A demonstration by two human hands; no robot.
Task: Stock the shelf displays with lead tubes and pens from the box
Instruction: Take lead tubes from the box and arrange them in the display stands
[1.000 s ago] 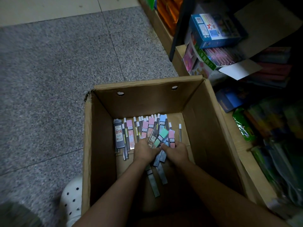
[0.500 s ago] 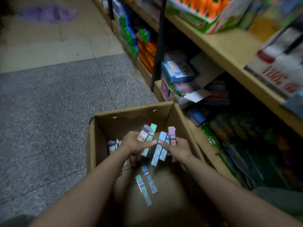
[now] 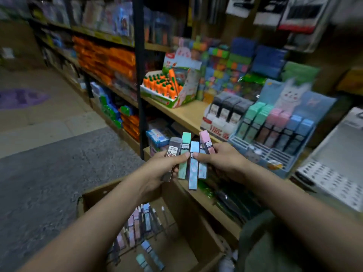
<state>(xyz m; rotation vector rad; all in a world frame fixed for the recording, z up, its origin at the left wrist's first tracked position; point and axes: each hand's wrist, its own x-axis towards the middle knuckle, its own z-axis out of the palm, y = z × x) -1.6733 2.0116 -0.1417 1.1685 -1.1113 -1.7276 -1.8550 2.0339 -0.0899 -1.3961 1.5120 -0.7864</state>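
Observation:
Both hands hold a fanned bunch of lead tubes (image 3: 189,154) in front of the shelf, above the cardboard box (image 3: 188,218). My left hand (image 3: 167,165) grips the grey tube and the green one. My right hand (image 3: 220,161) pinches the blue and pink tubes. More tubes (image 3: 141,222) lie on the floor of the box below. On the shelf to the right stands a blue rabbit display (image 3: 275,132) with green, pink and blue tubes in rows, and beside it a white display of dark tubes (image 3: 224,114).
A wooden shelf board (image 3: 184,114) carries a carrot-pen display (image 3: 169,87) and stacked coloured erasers. A black upright post (image 3: 140,75) stands left of the displays. A white perforated rack (image 3: 334,169) sits at far right. Grey floor lies to the left.
Both hands have lifted out of the box with the bunch of tubes and now hold it at shelf height. The view has swung up from the box to the shelf displays.

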